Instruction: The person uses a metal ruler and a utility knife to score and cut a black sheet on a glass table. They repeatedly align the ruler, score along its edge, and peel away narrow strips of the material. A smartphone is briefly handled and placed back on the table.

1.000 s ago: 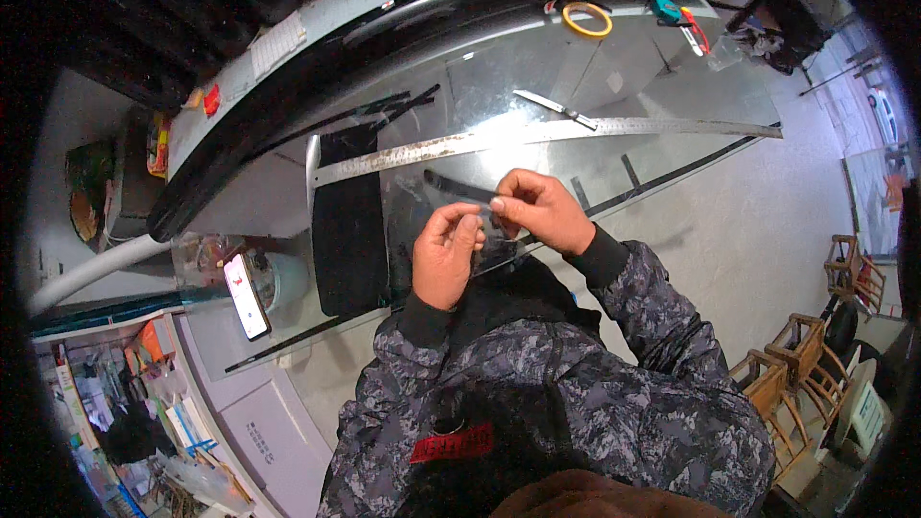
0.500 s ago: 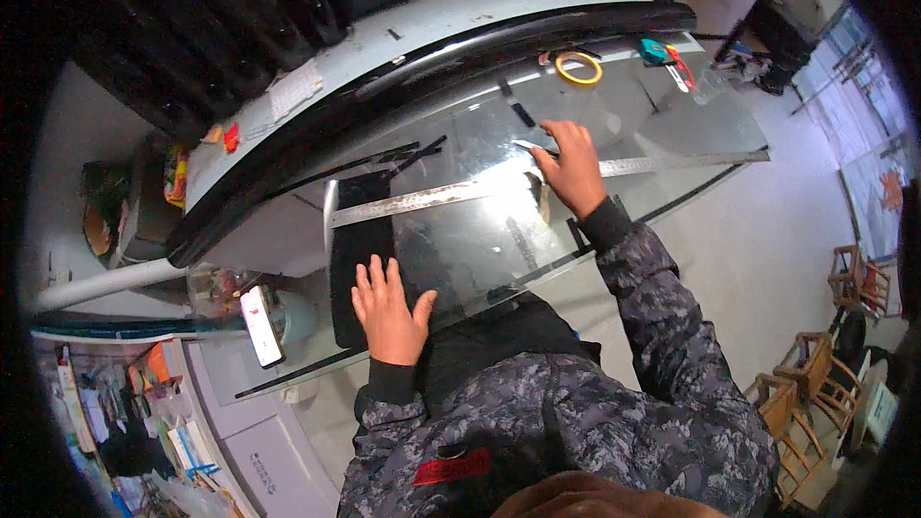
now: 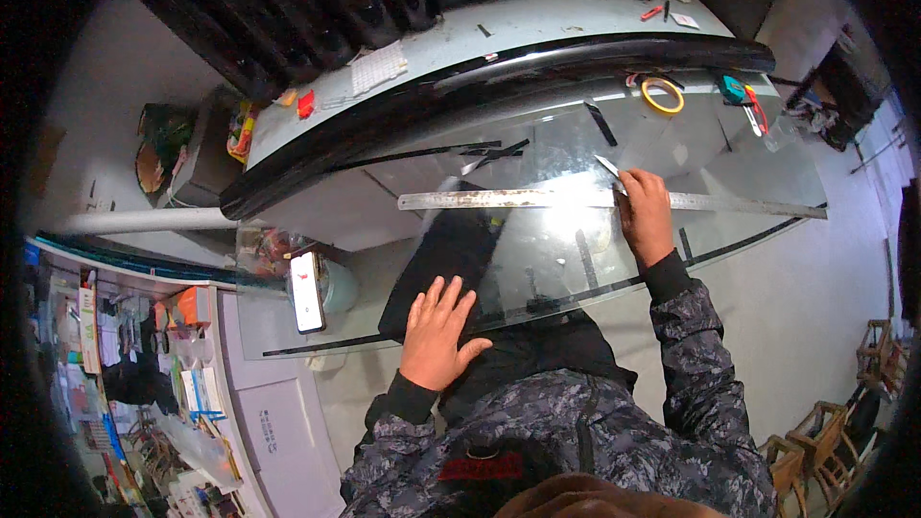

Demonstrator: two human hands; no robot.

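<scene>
My left hand [image 3: 437, 331] lies flat with fingers spread on the near end of a black sheet [image 3: 451, 254], which slants across the glass tabletop [image 3: 537, 273]. A long metal ruler [image 3: 499, 200] with worn patches crosses the table, reaching over or just beyond the sheet's far end. My right hand [image 3: 648, 216] is closed around a slim knife [image 3: 608, 168] whose pale blade points up and to the left. That hand is over the ruler, hiding part of it and the knife's handle.
Beyond the glass lies a long black roll [image 3: 499, 91]. Near it are yellow tape [image 3: 662, 96], a teal tape measure [image 3: 734, 89] and black strips [image 3: 600, 123]. A phone [image 3: 306, 293] rests at the left end. Wooden chairs [image 3: 820, 441] stand at lower right.
The whole view has shifted, moving the table rightward in the picture. The black sheet now slants relative to the ruler. My right hand has turned the knife, showing more blade.
</scene>
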